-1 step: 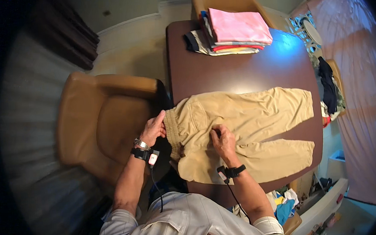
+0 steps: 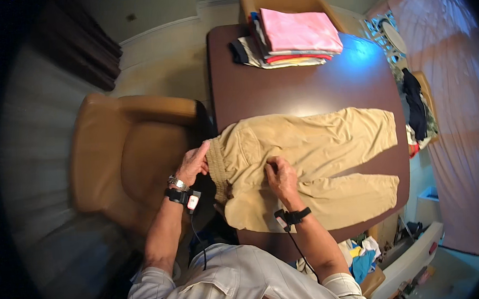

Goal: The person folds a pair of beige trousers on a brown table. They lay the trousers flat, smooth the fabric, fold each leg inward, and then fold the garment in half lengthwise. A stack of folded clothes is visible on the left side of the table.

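Note:
Tan trousers (image 2: 310, 145) with an elastic waistband lie spread across the dark brown table, waistband to the left and both legs pointing right. My left hand (image 2: 193, 162) grips the waistband at the table's left edge, thumb on top and fingertips partly hidden by the cloth. Over the middle of the trousers, near where the legs part, my right hand (image 2: 283, 177) has its fingers curled in a pinch on the fabric. A pocket flap shows on the upper side, close to the waistband.
A stack of folded clothes (image 2: 301, 31), pink on top, stands at the table's (image 2: 301, 88) far side. Tan armchairs stand left (image 2: 152, 155) and behind. More garments hang over a chair at right (image 2: 415, 103); loose clothes (image 2: 361, 262) lie heaped below the table's near right edge.
The whole view has shifted slightly. Both hands keep the same hold on the trousers.

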`<state>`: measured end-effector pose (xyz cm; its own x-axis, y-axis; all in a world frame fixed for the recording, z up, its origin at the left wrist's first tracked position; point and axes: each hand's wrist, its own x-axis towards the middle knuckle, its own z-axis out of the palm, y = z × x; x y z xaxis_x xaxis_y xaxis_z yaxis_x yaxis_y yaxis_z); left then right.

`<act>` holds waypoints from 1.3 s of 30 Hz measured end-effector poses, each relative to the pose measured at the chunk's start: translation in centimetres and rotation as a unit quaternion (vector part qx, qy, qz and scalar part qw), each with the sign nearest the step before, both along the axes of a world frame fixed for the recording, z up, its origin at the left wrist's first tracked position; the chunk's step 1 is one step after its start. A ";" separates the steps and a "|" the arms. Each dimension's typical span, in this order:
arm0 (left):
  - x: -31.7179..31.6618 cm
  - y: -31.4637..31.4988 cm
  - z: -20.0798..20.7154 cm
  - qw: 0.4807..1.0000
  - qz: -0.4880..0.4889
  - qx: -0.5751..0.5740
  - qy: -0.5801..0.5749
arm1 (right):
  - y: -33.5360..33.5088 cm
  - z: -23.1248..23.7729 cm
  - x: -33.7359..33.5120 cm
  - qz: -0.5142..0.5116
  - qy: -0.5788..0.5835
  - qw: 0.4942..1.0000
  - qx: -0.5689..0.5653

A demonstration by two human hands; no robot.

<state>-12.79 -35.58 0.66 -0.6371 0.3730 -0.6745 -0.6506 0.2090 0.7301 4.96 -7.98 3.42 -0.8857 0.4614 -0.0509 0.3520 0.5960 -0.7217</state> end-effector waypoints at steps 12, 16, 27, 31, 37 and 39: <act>0.2 1.8 -0.9 0.929 0.104 0.339 -0.106 | -0.5 -0.7 0.7 0.042 0.022 0.996 0.070; 1.2 3.7 0.8 0.901 0.074 0.371 -0.214 | -0.6 -0.2 0.5 0.043 0.038 0.996 0.061; 1.2 3.9 1.1 0.939 0.072 0.313 -0.120 | -0.5 0.1 0.7 0.051 0.039 0.996 0.063; 1.1 3.7 1.4 0.954 0.054 0.274 -0.106 | 0.7 1.7 -0.5 0.059 0.019 0.997 0.044; 0.3 3.6 1.8 0.962 0.030 0.258 -0.083 | 2.8 2.4 -4.2 0.117 0.056 0.982 0.135; 0.2 3.6 1.7 0.960 0.056 0.265 -0.078 | 3.7 0.9 -3.2 0.108 0.062 0.979 0.162</act>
<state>-12.59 -31.94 2.38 -0.6004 0.6240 -0.5001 -0.7572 -0.2424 0.6066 1.75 -4.28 4.34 -0.9544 0.2370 0.1815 0.1140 0.8513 -0.5121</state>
